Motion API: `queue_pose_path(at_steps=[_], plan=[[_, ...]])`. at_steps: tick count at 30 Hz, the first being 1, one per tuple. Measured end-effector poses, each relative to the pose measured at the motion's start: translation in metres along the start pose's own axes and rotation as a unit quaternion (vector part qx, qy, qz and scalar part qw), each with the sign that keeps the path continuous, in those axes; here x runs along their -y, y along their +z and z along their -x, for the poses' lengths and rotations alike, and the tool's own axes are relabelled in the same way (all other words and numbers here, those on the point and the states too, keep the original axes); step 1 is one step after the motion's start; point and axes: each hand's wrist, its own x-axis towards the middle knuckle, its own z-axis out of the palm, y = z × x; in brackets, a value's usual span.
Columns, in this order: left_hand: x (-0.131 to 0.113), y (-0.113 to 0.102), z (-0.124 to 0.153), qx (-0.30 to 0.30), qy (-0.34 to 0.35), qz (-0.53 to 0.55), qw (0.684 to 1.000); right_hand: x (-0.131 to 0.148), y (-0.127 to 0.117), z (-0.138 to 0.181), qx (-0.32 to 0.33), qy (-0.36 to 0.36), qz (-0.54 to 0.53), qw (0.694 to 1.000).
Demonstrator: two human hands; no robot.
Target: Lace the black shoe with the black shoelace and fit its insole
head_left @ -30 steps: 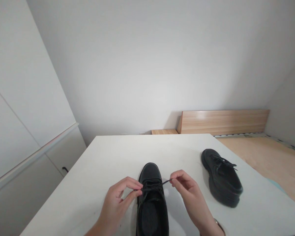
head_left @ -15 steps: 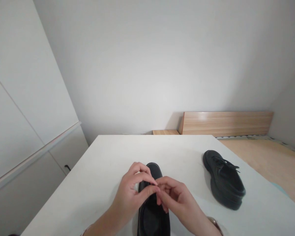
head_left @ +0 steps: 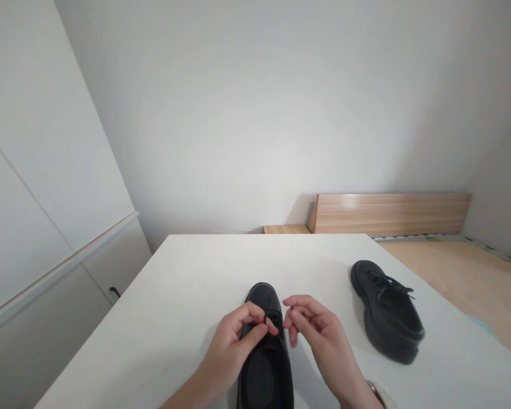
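The black shoe sits at the middle of the tabletop, toward the near edge, its toe aimed at the far edge and its heel cut off by the bottom of the view; the left hand reaches over it, thumb and fingers pinching the black lace above the tongue and hiding much of the lacing; the right hand is just beside the shoe, its fingers curled and thumb near forefinger, with a small dark bit at the fingertips, though I cannot tell whether that is lace; a band circles its wrist.

A second black shoe rests near the right edge, apart from the right hand, its toe angled toward the far edge; past the right edge lies a tan bed surface with a wooden headboard; a wooden surface shows beyond the far edge; a white cabinet stands beyond the left edge.
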Motion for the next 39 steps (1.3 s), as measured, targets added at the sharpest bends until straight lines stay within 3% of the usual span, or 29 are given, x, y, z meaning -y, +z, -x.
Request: queue_pose_path(at_steps=[3,7,13,18,22,25,29,36,39], plan=[[0.006,-0.001,0.002,-0.013,0.003,0.014,1.000,-0.017,-0.013,0.000,-0.058,-0.019,0.003,0.998],[0.007,0.003,0.002,-0.050,0.012,-0.064,0.997,-0.020,-0.011,0.010,-0.067,-0.072,0.018,0.995],[-0.012,0.010,0.003,0.006,0.043,-0.222,0.974,0.005,0.011,0.017,0.013,-0.199,0.140,0.970],[-0.017,0.006,0.005,0.005,0.038,-0.192,0.981,0.014,0.019,0.009,0.058,-0.253,0.159,0.952],[-0.014,0.001,0.006,0.008,0.036,-0.150,0.988,0.010,0.017,0.006,0.038,-0.190,0.161,0.968],[-0.009,-0.001,0.005,0.026,0.109,-0.168,0.979,0.006,0.012,0.005,0.052,-0.104,0.204,0.972],[-0.006,-0.001,0.006,0.023,0.185,-0.202,0.962,0.004,0.008,0.006,0.082,-0.058,0.271,0.957],[-0.013,-0.003,0.007,0.050,0.128,-0.212,0.967,0.009,0.005,0.008,0.092,-0.049,0.208,0.973],[-0.015,-0.005,0.006,0.038,0.083,-0.206,0.974,0.012,0.006,0.010,0.085,-0.067,0.236,0.966]])
